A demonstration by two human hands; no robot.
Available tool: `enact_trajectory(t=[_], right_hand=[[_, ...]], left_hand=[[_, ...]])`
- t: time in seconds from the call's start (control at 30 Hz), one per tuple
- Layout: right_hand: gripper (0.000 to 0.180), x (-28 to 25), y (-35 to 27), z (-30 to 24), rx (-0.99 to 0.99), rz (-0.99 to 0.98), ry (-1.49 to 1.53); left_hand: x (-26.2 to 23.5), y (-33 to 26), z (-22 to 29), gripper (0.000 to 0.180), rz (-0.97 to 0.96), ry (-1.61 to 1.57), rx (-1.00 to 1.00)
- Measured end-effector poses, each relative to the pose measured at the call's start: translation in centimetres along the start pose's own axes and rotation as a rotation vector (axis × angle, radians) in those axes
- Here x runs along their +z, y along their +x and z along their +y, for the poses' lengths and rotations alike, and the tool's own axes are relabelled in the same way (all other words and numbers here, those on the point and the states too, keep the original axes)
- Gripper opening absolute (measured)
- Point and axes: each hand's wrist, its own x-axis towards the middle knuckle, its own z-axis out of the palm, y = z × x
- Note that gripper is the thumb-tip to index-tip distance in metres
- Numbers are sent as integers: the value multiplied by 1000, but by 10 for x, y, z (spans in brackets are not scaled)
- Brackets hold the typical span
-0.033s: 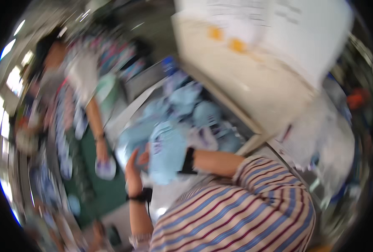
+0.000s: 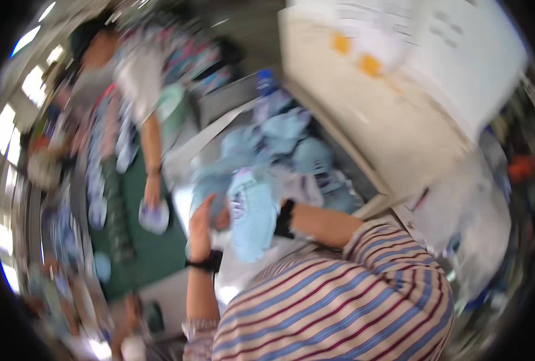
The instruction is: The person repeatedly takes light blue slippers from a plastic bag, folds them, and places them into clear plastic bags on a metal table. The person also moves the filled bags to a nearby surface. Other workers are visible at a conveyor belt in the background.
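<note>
A light blue cap (image 2: 250,216) with purple marking on its front is held up before me, blurred by motion. My right hand is hidden behind it; only the wrist with a black band (image 2: 284,219) shows at its right edge, and the cap appears held by that hand. My left hand (image 2: 201,231) is upright on the cap's left side, fingers stretched out, with a black band at the wrist. Beyond the cap lies a pile of light blue caps (image 2: 312,157), some with purple or white parts.
A low-walled table edge (image 2: 355,159) bounds the pile, with a cream board (image 2: 352,90) and white papers beyond. At left a person's hand (image 2: 153,192) holds a white and purple piece over a green surface (image 2: 141,259). A translucent plastic bag (image 2: 460,204) lies at right.
The whole view has shifted, so the scene sits further right in the picture. The cap and both my hands keep nearly the same arrangement.
</note>
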Motion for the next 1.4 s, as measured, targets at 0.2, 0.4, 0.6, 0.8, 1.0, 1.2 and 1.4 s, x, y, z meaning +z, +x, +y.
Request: enact_trajectory(t=[0.2, 0.4, 0.6, 0.8, 1.0, 1.2, 1.4], right_hand=[[45, 61, -30, -51, 127, 391, -1232], [46, 79, 38, -96, -322, 668, -1699], [51, 66, 66, -48, -838, 220, -1837], [35, 65, 76, -30, -637, -250, -1614], [46, 62, 96, -49, -351, -490, -1956], [38, -79, 135, -91, 517, 124, -2278], [27, -125, 134, -23, 773, -205, -2754]], left_hand=[[-47, -90, -41, 24, 236, -99, -340], [-37, -107, -26, 30, 311, -39, -269], [-36, -104, -17, 56, 291, -76, -360], [-32, -100, -42, 51, 665, -963, -360], [-49, -111, -46, 30, 804, -776, -214], [-140, -86, -35, 34, 959, 88, -303], [-164, -61, -76, 29, 783, 936, -369]])
